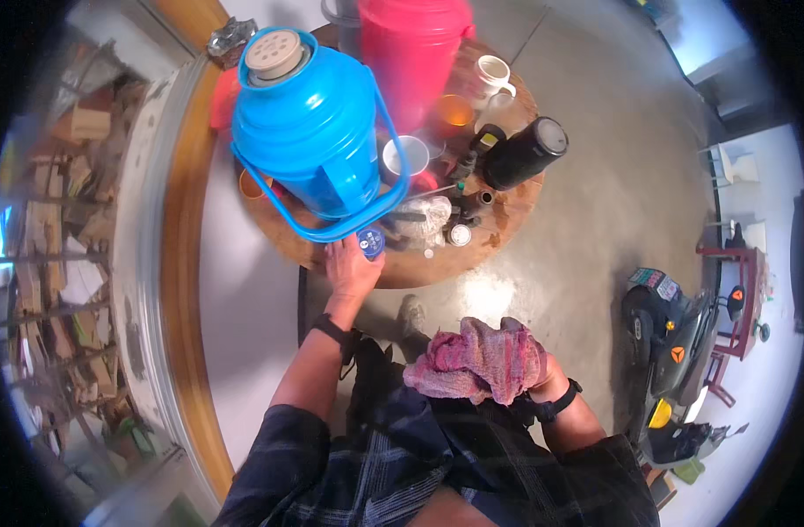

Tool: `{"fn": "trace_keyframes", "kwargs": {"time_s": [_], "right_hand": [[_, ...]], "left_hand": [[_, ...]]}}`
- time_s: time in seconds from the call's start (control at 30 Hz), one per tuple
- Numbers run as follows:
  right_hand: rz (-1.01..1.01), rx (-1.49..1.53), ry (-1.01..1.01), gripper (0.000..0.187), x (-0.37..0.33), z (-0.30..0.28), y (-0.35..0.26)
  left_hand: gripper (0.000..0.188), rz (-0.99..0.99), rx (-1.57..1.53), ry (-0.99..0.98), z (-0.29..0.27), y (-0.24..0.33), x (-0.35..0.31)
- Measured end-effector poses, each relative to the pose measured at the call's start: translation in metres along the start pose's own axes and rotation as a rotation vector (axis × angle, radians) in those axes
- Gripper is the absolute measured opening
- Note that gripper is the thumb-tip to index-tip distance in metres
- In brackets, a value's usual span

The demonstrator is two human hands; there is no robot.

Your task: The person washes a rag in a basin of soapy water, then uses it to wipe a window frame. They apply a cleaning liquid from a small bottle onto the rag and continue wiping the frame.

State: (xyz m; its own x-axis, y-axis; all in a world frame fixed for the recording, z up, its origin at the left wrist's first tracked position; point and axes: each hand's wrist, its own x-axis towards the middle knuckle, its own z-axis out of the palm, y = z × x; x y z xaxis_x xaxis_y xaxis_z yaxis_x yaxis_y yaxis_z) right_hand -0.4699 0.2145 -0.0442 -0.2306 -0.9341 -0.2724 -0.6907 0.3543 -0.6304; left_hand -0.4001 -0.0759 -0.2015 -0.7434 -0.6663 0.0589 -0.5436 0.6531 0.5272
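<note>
My left hand [353,270] reaches to the near edge of the round wooden table, its fingers and thumb around a small container with a blue round lid [371,241]. Just above that hand hangs the carrying handle of a large blue thermos flask [318,132] with a beige stopper. My right hand [551,373] is closed on a crumpled pink and grey cloth [481,360], held in front of my body. Most of its fingers are hidden behind the cloth.
On the table [411,277] stand a pink flask [415,53], a black tumbler [525,154], a white mug [492,77], a white cup [406,158], a clear plastic bag [424,220] and several small bottles. A dark scooter [674,342] is parked at right. Stacked wood [59,325] lies at left.
</note>
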Motion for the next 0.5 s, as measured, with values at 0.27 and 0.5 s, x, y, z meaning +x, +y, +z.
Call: {"fn": "trace_keyframes", "kwargs": {"time_s": [0.27, 0.5], "right_hand": [[-0.064, -0.068, 0.141, 0.069, 0.066, 0.0, -0.004], [-0.175, -0.288, 0.418, 0.067, 0.112, 0.003, -0.066]], "left_hand": [[0.063, -0.108, -0.427, 0.14, -0.093, 0.02, -0.055], [0.063, 0.067, -0.428, 0.122, -0.142, 0.063, -0.082]]}}
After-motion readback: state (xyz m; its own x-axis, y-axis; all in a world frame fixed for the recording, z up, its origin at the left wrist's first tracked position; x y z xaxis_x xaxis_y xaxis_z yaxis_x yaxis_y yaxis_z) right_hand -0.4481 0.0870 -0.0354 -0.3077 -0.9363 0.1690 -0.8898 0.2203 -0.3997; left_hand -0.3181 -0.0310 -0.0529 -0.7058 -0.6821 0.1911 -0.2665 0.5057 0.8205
